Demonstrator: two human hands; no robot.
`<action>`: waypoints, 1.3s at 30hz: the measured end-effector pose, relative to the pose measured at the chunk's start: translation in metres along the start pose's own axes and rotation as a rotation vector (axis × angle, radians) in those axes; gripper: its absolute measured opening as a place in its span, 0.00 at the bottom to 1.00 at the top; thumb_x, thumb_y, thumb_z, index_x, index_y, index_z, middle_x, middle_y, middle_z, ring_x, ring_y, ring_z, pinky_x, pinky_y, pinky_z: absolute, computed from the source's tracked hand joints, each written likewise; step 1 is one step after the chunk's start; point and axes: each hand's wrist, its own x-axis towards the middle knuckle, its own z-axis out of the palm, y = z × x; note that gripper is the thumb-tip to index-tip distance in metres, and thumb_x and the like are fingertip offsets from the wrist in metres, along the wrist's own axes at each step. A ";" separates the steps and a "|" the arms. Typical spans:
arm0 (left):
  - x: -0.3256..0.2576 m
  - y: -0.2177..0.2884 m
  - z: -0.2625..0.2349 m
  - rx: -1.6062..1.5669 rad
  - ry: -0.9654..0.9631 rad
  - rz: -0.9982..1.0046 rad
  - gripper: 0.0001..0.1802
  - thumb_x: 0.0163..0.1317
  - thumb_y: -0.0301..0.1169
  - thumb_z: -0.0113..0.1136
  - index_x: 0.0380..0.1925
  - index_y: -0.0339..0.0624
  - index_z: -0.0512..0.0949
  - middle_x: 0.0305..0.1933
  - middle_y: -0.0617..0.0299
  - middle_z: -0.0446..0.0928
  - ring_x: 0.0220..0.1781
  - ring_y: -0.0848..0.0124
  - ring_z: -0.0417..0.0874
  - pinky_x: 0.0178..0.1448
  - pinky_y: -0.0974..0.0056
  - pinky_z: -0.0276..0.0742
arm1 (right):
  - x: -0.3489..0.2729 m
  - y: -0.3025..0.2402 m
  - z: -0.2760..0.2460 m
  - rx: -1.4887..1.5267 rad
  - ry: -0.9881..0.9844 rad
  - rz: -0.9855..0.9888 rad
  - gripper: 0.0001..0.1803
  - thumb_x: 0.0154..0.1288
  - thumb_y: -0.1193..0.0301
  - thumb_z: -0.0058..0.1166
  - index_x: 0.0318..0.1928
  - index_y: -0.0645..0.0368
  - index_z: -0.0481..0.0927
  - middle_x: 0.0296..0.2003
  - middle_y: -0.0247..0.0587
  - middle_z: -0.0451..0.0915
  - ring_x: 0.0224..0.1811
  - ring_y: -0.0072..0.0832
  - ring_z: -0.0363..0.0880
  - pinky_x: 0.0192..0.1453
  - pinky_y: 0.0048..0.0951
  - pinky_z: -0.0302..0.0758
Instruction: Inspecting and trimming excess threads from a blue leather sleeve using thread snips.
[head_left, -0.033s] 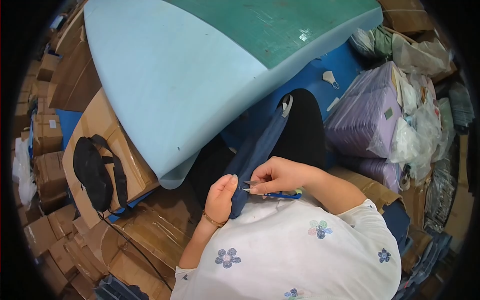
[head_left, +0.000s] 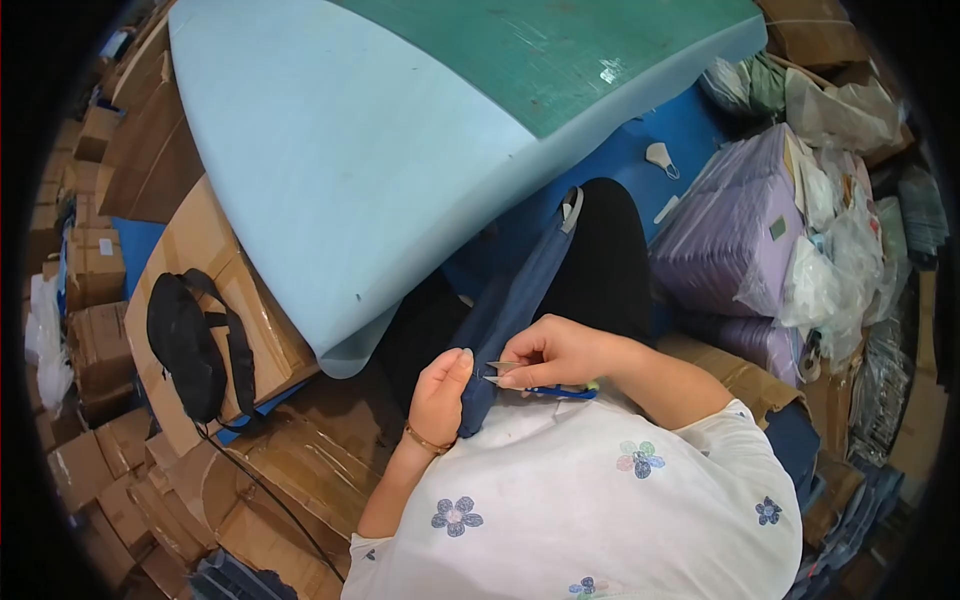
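Observation:
My left hand (head_left: 441,394) is closed on a strip of dark blue denim cloth (head_left: 507,284), its thumb pressed against the fabric. The cloth runs away from me over my black-clad leg and ends in a light grey loop (head_left: 571,211) near the knee. In my right hand (head_left: 555,352) is a pair of thread snips (head_left: 563,392) with blue handles. Their two pointed blades stick out between my fingers, tips apart, beside the denim close to my left thumb. A few light threads seem to show on the cloth there; they are too small to make out clearly.
Ahead stands a table with a light blue cover (head_left: 330,150) and a green mat (head_left: 580,60). A black pouch (head_left: 187,345) with a strap lies on a cardboard box (head_left: 165,260) at left. Plastic-wrapped purple stacks (head_left: 725,220) stand at right. A white mask (head_left: 660,158) lies beyond my knee.

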 end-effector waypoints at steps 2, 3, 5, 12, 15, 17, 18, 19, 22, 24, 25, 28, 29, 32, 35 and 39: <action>0.000 0.000 0.002 -0.111 0.056 -0.038 0.12 0.70 0.33 0.48 0.30 0.38 0.74 0.26 0.77 0.65 0.29 0.87 0.61 0.33 0.79 0.59 | 0.000 0.006 0.006 -0.059 0.046 -0.110 0.14 0.64 0.64 0.57 0.27 0.61 0.78 0.20 0.31 0.77 0.21 0.17 0.71 0.26 0.20 0.67; 0.001 0.002 0.003 -0.167 0.050 -0.055 0.11 0.70 0.32 0.49 0.31 0.38 0.75 0.27 0.77 0.66 0.29 0.87 0.62 0.33 0.80 0.59 | 0.001 0.011 0.008 -0.158 0.119 -0.220 0.11 0.64 0.67 0.57 0.28 0.62 0.79 0.21 0.32 0.78 0.22 0.16 0.72 0.27 0.20 0.68; 0.000 0.003 0.002 -0.221 0.044 -0.074 0.11 0.70 0.32 0.49 0.32 0.37 0.76 0.27 0.77 0.67 0.29 0.87 0.63 0.34 0.80 0.59 | 0.001 0.017 0.014 -0.255 0.192 -0.331 0.09 0.64 0.69 0.57 0.29 0.63 0.79 0.22 0.33 0.78 0.23 0.15 0.73 0.27 0.19 0.69; -0.002 0.007 0.004 -0.183 0.066 -0.084 0.11 0.69 0.32 0.50 0.31 0.38 0.75 0.26 0.78 0.66 0.29 0.88 0.62 0.32 0.80 0.59 | -0.005 0.005 -0.002 0.150 0.170 -0.170 0.09 0.65 0.69 0.56 0.35 0.64 0.79 0.25 0.31 0.78 0.26 0.13 0.73 0.30 0.16 0.69; -0.001 0.005 -0.002 -0.073 0.059 -0.043 0.13 0.69 0.33 0.50 0.26 0.39 0.73 0.24 0.77 0.64 0.28 0.87 0.61 0.31 0.78 0.57 | -0.004 0.003 -0.004 0.122 0.080 -0.072 0.10 0.65 0.67 0.57 0.33 0.62 0.80 0.22 0.28 0.77 0.24 0.11 0.71 0.28 0.16 0.67; -0.001 0.005 -0.004 0.038 0.047 0.006 0.14 0.69 0.33 0.50 0.24 0.39 0.72 0.23 0.77 0.63 0.27 0.86 0.60 0.29 0.77 0.56 | -0.003 0.000 -0.005 0.123 0.028 -0.021 0.11 0.64 0.66 0.57 0.32 0.62 0.81 0.21 0.28 0.77 0.23 0.11 0.70 0.27 0.16 0.66; -0.002 0.007 -0.003 0.127 0.050 0.019 0.15 0.69 0.33 0.51 0.22 0.39 0.70 0.22 0.76 0.62 0.26 0.85 0.59 0.28 0.76 0.56 | -0.002 -0.003 -0.006 0.077 0.001 0.008 0.12 0.64 0.65 0.58 0.31 0.62 0.81 0.21 0.28 0.77 0.23 0.11 0.70 0.26 0.17 0.66; -0.003 0.009 -0.003 0.217 0.053 0.031 0.17 0.68 0.34 0.51 0.21 0.39 0.69 0.21 0.75 0.61 0.25 0.85 0.58 0.27 0.75 0.55 | -0.002 -0.005 -0.006 0.032 -0.026 0.035 0.12 0.63 0.64 0.59 0.30 0.62 0.81 0.20 0.27 0.77 0.22 0.11 0.70 0.25 0.17 0.65; -0.006 0.021 0.002 0.387 0.031 0.098 0.17 0.68 0.34 0.51 0.21 0.38 0.69 0.19 0.72 0.60 0.23 0.83 0.58 0.25 0.73 0.55 | -0.002 -0.011 -0.005 0.059 -0.031 0.108 0.13 0.62 0.64 0.60 0.29 0.62 0.81 0.19 0.27 0.77 0.21 0.12 0.70 0.25 0.17 0.65; -0.007 0.021 0.003 0.400 0.023 0.134 0.17 0.69 0.34 0.51 0.21 0.37 0.69 0.18 0.71 0.59 0.23 0.82 0.58 0.25 0.73 0.56 | -0.002 -0.012 -0.006 0.097 -0.038 0.135 0.13 0.62 0.64 0.60 0.29 0.61 0.82 0.19 0.27 0.77 0.21 0.11 0.70 0.24 0.17 0.65; -0.007 0.021 0.004 0.410 0.015 0.171 0.17 0.69 0.34 0.50 0.21 0.37 0.68 0.18 0.69 0.59 0.22 0.81 0.57 0.25 0.72 0.56 | -0.002 -0.012 -0.006 0.133 -0.045 0.164 0.12 0.62 0.64 0.60 0.29 0.61 0.82 0.20 0.27 0.78 0.21 0.11 0.70 0.24 0.17 0.65; -0.005 0.020 0.006 0.439 0.005 0.215 0.17 0.69 0.33 0.49 0.21 0.36 0.68 0.18 0.68 0.58 0.22 0.80 0.57 0.25 0.71 0.56 | -0.002 -0.013 -0.007 0.122 -0.040 0.207 0.12 0.61 0.64 0.61 0.30 0.61 0.82 0.20 0.28 0.78 0.21 0.12 0.70 0.24 0.16 0.65; -0.005 0.018 0.006 0.438 0.004 0.215 0.17 0.69 0.33 0.49 0.21 0.36 0.68 0.18 0.68 0.58 0.22 0.80 0.57 0.25 0.71 0.56 | -0.003 -0.013 -0.008 0.122 -0.040 0.208 0.12 0.61 0.64 0.61 0.30 0.61 0.82 0.20 0.28 0.78 0.21 0.12 0.70 0.24 0.16 0.65; -0.004 0.015 0.006 0.459 0.009 0.235 0.17 0.69 0.33 0.48 0.21 0.36 0.67 0.17 0.67 0.58 0.22 0.80 0.57 0.24 0.70 0.56 | -0.002 -0.012 -0.011 0.119 -0.064 0.246 0.12 0.61 0.64 0.61 0.31 0.61 0.82 0.20 0.28 0.78 0.20 0.12 0.71 0.24 0.16 0.65; -0.005 0.016 0.007 0.464 0.006 0.234 0.17 0.69 0.33 0.48 0.21 0.36 0.67 0.17 0.66 0.57 0.21 0.80 0.57 0.24 0.70 0.56 | -0.002 -0.013 -0.013 0.126 -0.091 0.256 0.12 0.60 0.64 0.62 0.31 0.61 0.83 0.20 0.29 0.79 0.20 0.12 0.71 0.24 0.16 0.65; -0.005 0.016 0.007 0.457 -0.004 0.238 0.17 0.69 0.33 0.48 0.21 0.36 0.67 0.17 0.65 0.57 0.21 0.78 0.57 0.24 0.70 0.56 | 0.000 -0.010 -0.014 0.181 -0.100 0.280 0.11 0.59 0.65 0.63 0.32 0.61 0.84 0.21 0.29 0.79 0.20 0.12 0.70 0.24 0.16 0.65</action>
